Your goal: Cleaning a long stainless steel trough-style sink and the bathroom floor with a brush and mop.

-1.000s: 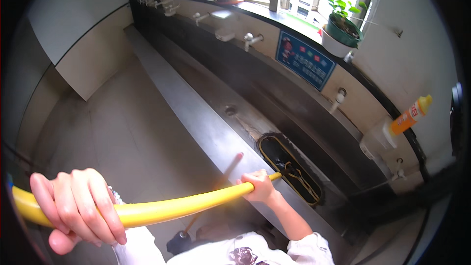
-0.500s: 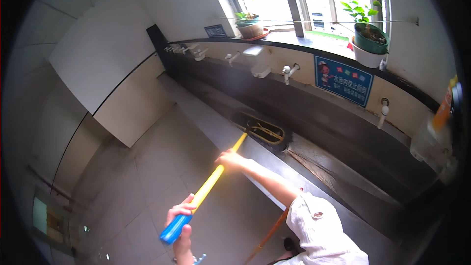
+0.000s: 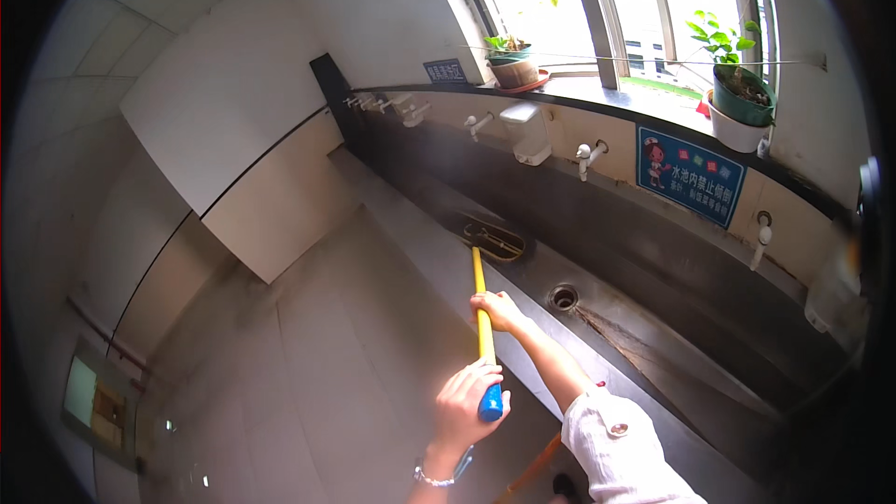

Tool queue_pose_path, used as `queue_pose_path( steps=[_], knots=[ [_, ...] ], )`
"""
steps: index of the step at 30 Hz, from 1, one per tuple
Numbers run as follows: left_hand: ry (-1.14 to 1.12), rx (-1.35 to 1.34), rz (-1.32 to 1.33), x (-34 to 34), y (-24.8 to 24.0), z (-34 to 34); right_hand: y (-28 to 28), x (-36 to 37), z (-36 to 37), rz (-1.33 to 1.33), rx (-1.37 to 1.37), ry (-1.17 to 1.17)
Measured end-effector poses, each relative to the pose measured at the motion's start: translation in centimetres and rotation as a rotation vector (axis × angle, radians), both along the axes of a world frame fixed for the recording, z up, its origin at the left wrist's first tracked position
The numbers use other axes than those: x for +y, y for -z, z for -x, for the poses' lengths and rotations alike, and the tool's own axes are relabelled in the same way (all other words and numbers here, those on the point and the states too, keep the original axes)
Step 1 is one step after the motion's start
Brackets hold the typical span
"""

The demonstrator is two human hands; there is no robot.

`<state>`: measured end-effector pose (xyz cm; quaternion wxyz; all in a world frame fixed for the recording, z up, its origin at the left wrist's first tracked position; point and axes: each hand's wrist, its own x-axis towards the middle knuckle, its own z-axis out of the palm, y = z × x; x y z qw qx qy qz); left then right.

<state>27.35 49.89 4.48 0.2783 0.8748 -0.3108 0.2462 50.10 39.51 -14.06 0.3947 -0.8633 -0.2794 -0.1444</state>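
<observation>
The person's 2 hands are on a yellow pole (image 3: 481, 282), which slants across the steel edge of a long trough (image 3: 411, 245). The left hand (image 3: 465, 397) has its fingers curled around the pole just above its blue end cap (image 3: 491, 404); the right hand (image 3: 498, 311) wraps it farther along, fingers closed. At the far end, a yellow-edged oval head (image 3: 497, 241) sits down inside the trough, near a round drain (image 3: 563, 297) but apart from it.

The work looks under way, not finished: the head is in place, while a brownish streak (image 3: 627, 341) lies beyond the drain, out of its reach. How much of the trough floor is done cannot be told.
</observation>
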Motion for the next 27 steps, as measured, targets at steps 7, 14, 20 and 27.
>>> queue_pose_path(
  steps=[7,14,20,27],
  knots=[
    [0.121,-0.263,-0.196,-0.7,-5.3,3.8,-5.9,-3.2,6.5,0.201,-0.068,-0.082],
    [0.320,-0.366,-0.123,-2.5,-17.8,14.5,-17.6,-7.4,20.0,0.370,-0.202,-0.397],
    [0.464,-0.084,-0.356,-0.2,-23.2,25.7,-19.4,-10.1,32.2,0.263,-0.022,-0.575],
    [0.597,0.184,-0.474,-0.4,-25.9,34.9,-20.6,-13.4,44.7,0.227,0.209,-0.584]
  ],
)
